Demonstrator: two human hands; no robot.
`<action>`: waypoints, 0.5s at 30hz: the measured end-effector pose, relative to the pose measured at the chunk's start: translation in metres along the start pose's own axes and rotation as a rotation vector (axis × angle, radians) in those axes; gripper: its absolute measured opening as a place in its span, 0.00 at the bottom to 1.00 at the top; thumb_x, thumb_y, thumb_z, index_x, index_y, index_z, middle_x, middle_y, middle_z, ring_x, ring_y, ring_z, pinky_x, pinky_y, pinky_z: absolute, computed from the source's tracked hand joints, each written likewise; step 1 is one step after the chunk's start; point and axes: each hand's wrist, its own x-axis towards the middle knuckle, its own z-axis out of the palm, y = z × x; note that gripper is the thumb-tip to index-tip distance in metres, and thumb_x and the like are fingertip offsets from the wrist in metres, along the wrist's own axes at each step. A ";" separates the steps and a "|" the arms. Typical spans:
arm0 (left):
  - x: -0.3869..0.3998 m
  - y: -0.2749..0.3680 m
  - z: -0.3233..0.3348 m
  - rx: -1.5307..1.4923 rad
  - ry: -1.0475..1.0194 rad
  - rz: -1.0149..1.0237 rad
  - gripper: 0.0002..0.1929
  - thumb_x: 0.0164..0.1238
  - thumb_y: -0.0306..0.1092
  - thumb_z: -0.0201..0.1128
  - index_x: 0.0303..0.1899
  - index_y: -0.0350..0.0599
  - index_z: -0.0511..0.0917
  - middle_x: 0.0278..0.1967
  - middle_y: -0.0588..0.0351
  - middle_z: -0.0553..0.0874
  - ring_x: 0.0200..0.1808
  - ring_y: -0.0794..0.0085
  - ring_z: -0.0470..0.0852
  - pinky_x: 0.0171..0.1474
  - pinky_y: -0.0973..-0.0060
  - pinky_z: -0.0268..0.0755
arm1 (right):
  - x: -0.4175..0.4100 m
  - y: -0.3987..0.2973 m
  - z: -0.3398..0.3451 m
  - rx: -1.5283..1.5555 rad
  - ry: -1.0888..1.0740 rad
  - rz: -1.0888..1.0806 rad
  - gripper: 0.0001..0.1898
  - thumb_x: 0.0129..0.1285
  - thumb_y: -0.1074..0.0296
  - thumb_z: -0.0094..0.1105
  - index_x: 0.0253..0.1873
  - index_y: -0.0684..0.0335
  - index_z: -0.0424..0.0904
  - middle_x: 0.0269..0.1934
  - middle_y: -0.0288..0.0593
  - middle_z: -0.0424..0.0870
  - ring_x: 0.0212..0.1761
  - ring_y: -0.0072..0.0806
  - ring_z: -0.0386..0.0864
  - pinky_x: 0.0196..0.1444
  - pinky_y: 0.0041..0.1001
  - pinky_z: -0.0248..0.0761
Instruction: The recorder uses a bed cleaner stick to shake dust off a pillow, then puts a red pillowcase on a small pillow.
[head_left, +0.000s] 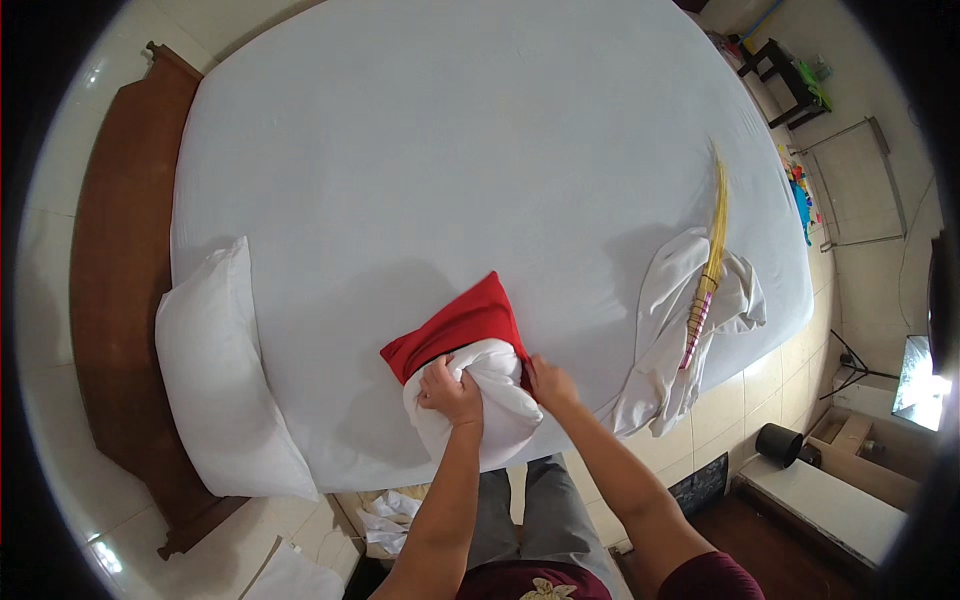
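Note:
A white pillow (499, 420) lies partly inside a red pillowcase (469, 315) at the near edge of the bed. My left hand (451, 391) grips the bunched white fabric of the pillow near the dark-edged opening of the case. With its fingers closed on the right edge of the red case, my right hand (551, 384) is just right of the pillow. The case's far corners point away from me and to the left, and its far part looks flat. How far the pillow reaches inside is hidden.
Another white pillow (217, 382) lies by the wooden headboard (127, 262). On the bed's white sheet (450, 150), a stick broom (705, 300) rests on crumpled white cloth (652, 367) at the right. A black bin (778, 445) and a dark stool (795, 86) stand beyond the bed.

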 end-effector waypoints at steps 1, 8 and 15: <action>0.002 -0.002 0.004 0.011 0.003 -0.029 0.18 0.47 0.33 0.58 0.44 0.50 0.72 0.44 0.59 0.76 0.51 0.60 0.69 0.52 0.58 0.51 | -0.013 0.008 0.013 0.057 -0.002 0.004 0.14 0.68 0.56 0.41 0.43 0.62 0.66 0.33 0.61 0.78 0.37 0.58 0.75 0.38 0.50 0.67; -0.005 -0.014 -0.002 -0.132 0.048 0.039 0.17 0.49 0.34 0.58 0.43 0.47 0.70 0.42 0.53 0.74 0.49 0.56 0.68 0.54 0.58 0.51 | -0.038 0.013 0.021 0.159 0.034 -0.060 0.12 0.67 0.59 0.42 0.41 0.64 0.67 0.34 0.62 0.78 0.37 0.59 0.74 0.37 0.50 0.65; -0.003 -0.028 -0.012 -0.188 -0.026 0.077 0.18 0.48 0.34 0.60 0.43 0.46 0.70 0.42 0.52 0.74 0.48 0.57 0.69 0.54 0.59 0.51 | -0.044 0.024 0.018 0.061 -0.328 -0.247 0.14 0.65 0.59 0.44 0.46 0.63 0.72 0.38 0.57 0.80 0.42 0.51 0.77 0.45 0.44 0.68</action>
